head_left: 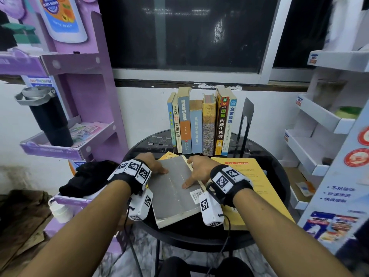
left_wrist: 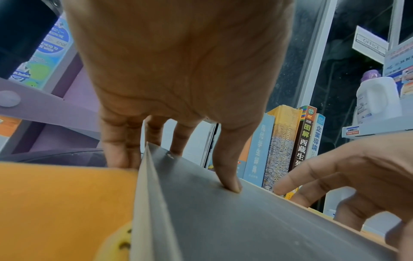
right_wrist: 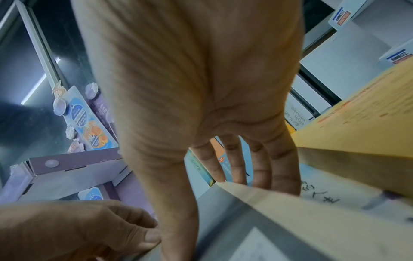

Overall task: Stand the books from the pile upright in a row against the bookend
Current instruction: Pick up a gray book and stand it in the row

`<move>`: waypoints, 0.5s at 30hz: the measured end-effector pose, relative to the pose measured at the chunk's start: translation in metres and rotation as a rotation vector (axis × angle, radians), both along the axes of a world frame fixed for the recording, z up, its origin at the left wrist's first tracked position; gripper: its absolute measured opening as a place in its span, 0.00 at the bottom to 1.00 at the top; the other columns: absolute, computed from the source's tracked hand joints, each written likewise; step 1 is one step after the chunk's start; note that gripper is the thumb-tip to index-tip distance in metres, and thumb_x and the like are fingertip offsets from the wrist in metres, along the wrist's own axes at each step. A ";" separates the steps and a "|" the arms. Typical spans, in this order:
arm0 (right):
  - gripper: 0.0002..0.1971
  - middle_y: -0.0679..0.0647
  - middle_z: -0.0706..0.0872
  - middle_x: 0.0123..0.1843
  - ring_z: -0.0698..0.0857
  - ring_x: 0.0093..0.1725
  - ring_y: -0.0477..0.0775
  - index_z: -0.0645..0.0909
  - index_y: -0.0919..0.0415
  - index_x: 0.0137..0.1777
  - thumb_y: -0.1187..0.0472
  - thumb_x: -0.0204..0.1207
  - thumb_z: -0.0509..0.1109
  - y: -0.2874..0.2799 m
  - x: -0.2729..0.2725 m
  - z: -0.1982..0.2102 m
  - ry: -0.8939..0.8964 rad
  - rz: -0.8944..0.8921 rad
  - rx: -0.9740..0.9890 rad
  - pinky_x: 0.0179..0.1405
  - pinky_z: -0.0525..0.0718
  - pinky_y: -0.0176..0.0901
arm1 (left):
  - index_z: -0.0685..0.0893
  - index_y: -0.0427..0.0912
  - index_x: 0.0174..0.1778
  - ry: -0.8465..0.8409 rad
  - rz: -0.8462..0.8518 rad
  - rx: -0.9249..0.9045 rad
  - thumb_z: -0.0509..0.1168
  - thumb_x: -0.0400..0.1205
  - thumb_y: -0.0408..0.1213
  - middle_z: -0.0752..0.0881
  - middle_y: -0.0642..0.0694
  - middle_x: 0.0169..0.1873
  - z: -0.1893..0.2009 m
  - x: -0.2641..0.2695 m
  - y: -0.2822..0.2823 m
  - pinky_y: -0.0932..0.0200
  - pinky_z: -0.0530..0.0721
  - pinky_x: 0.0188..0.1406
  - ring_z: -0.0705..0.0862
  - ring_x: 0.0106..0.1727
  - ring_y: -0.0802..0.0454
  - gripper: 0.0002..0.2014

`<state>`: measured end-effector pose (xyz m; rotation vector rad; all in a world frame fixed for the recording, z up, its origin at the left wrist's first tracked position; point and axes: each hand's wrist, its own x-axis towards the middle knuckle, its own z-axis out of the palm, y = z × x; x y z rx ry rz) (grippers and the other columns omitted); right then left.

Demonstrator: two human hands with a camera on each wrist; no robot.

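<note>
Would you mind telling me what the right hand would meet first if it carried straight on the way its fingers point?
Probably the row of upright books at the back of the table: the right hand on the grey book points there, though depth is uncertain.

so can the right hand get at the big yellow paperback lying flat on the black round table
Probably yes. The right hand rests on the grey book, right beside the yellow paperback, whose cover lies bare with nothing stacked on it.
</note>
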<state>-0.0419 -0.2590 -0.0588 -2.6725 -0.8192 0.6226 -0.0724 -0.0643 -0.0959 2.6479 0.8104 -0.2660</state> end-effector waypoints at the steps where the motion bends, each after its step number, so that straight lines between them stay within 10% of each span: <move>1: 0.42 0.58 0.79 0.70 0.80 0.63 0.58 0.71 0.62 0.74 0.51 0.61 0.85 0.000 0.000 0.000 0.000 0.003 -0.001 0.61 0.85 0.55 | 0.85 0.39 0.60 -0.008 0.002 0.008 0.74 0.69 0.60 0.87 0.42 0.55 0.001 0.000 0.000 0.56 0.81 0.50 0.83 0.53 0.46 0.32; 15: 0.26 0.57 0.88 0.59 0.87 0.58 0.59 0.82 0.59 0.58 0.62 0.59 0.87 -0.008 -0.002 0.005 0.219 -0.051 0.183 0.59 0.87 0.59 | 0.88 0.42 0.52 -0.195 -0.044 -0.087 0.80 0.62 0.58 0.88 0.47 0.51 0.017 -0.018 0.007 0.55 0.83 0.58 0.84 0.55 0.48 0.29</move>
